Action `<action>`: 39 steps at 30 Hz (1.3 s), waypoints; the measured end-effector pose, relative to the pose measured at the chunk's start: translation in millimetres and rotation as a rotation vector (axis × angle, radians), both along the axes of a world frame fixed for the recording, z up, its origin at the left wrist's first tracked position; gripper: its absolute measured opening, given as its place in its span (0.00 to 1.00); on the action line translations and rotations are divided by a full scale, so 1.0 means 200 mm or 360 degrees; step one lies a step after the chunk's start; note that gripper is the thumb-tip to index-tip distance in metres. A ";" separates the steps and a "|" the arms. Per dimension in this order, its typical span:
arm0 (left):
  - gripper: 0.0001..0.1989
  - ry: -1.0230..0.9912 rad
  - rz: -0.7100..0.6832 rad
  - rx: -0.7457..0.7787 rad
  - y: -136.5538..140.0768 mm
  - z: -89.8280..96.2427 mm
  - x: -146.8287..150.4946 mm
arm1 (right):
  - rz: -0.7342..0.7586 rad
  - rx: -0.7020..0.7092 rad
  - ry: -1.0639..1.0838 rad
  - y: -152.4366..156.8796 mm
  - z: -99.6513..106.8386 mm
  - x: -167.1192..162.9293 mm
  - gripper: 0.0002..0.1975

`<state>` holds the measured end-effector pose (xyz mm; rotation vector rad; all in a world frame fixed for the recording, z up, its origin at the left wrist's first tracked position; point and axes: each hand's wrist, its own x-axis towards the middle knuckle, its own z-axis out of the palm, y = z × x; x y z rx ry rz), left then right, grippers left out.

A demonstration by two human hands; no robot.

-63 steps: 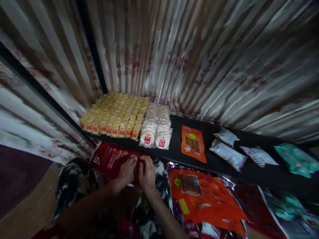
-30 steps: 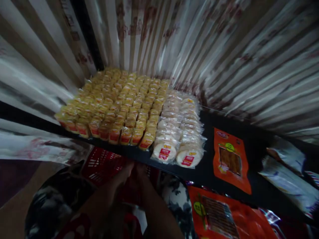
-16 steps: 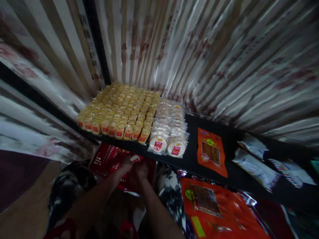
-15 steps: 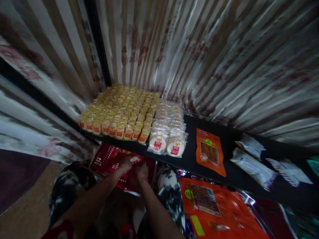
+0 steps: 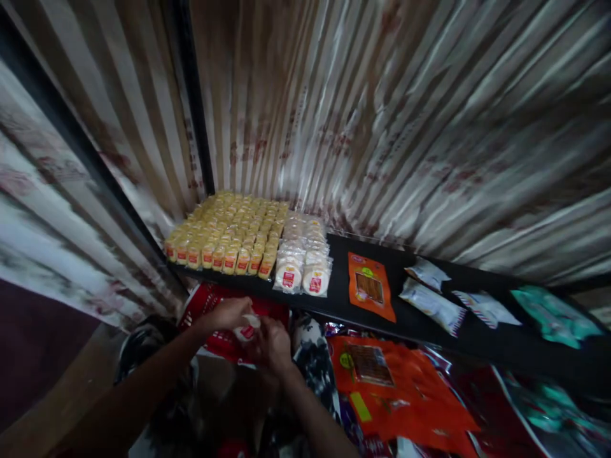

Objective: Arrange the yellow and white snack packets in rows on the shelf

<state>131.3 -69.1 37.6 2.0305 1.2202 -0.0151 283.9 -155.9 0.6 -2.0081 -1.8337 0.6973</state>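
Over the red plastic basket [image 5: 191, 310], my left hand [image 5: 232, 313] is closed on a clear-wrapped round rice cracker packet [image 5: 247, 327] with a red label. At the packet's right side, my right hand [image 5: 277, 343] is also closed, its fingers at the wrapper's edge and partly in shadow. Just above the hands, on the dark shelf, stand two rows of similar white rice cracker packets [image 5: 301, 257]. To their left are tight rows of yellow wrapped snack packets [image 5: 229, 232] with red labels.
Farther right on the black shelf [image 5: 337, 292] lie an orange snack bag [image 5: 370, 286], white packets [image 5: 432, 305] and a green packet [image 5: 556, 315]. Below, large orange bags [image 5: 401, 388] lie beside my right knee [image 5: 310, 346]. Striped sheeting [image 5: 334, 114] hangs behind the shelf.
Both hands have risen slightly out of the basket, and the rice cracker packet now shows between them. The view has shifted, bringing more of the shelf's right side into sight.
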 end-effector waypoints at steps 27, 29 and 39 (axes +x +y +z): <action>0.20 -0.0385 0.0174 0.0765 0.01 0.17 0.86 | -0.0919 0.0625 0.0428 0.10 0.09 0.67 0.25; 0.20 -0.0381 0.0181 0.0777 0.03 0.14 0.87 | -0.0921 0.0641 0.0337 0.12 0.07 0.66 0.27; 0.19 -0.0295 0.0141 0.0998 -0.03 0.08 0.83 | -0.0855 0.0585 0.0094 0.14 0.04 0.62 0.26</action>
